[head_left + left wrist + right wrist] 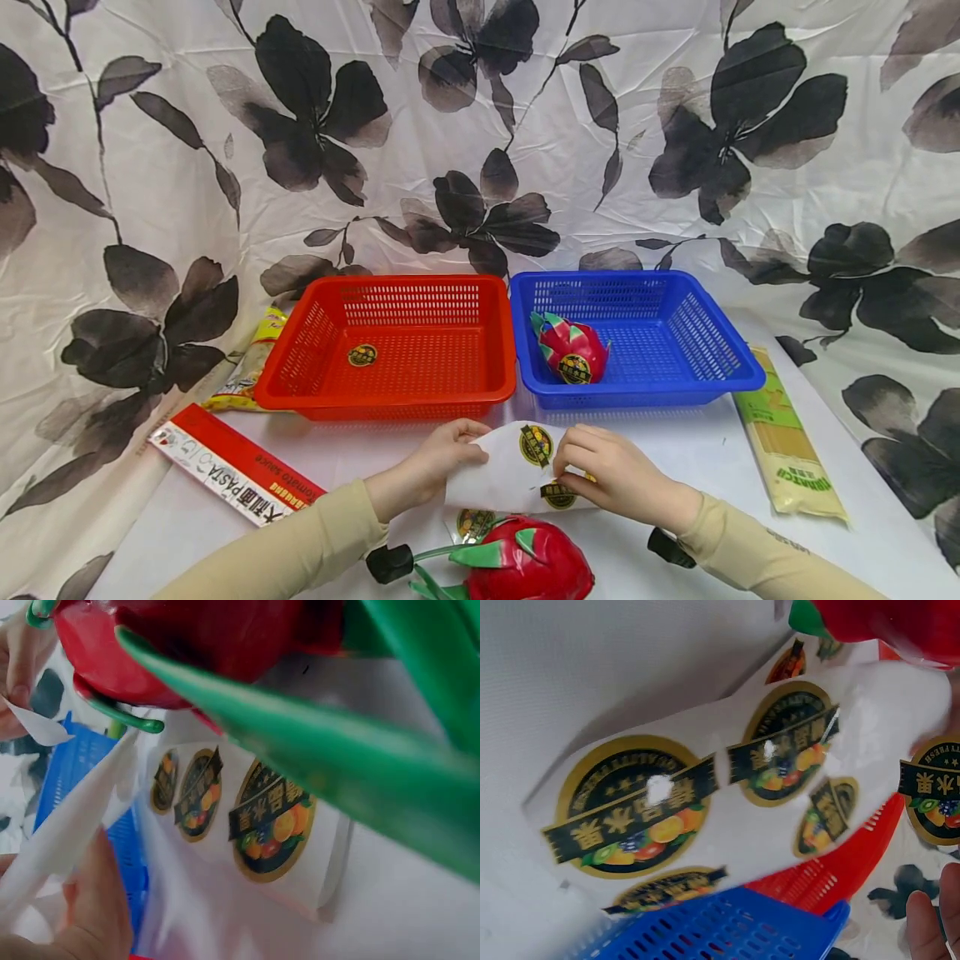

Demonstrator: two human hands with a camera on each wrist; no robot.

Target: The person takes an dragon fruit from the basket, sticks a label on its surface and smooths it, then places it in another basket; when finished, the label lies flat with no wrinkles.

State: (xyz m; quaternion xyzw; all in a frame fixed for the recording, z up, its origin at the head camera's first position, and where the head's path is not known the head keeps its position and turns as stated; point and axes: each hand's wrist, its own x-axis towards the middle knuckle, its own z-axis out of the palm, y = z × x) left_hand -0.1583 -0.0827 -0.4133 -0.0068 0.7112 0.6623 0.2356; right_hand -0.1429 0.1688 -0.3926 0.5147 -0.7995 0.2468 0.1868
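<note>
My left hand (425, 467) pinches the left edge of a white paper sheet with round black-and-gold fruit stickers (497, 475). My right hand (626, 477), fingers curled, pinches its right side; can't tell if a sticker is peeled. So the sheet sits between both hands. Glossy red dragon fruit with green scales (543, 560) lies just nearer me, between my wrists. Beyond the hands: red plastic basket (427, 367), blue plastic basket (652, 346), the latter holding a smaller, stickered pink-red dragon fruit (581, 337).
</note>
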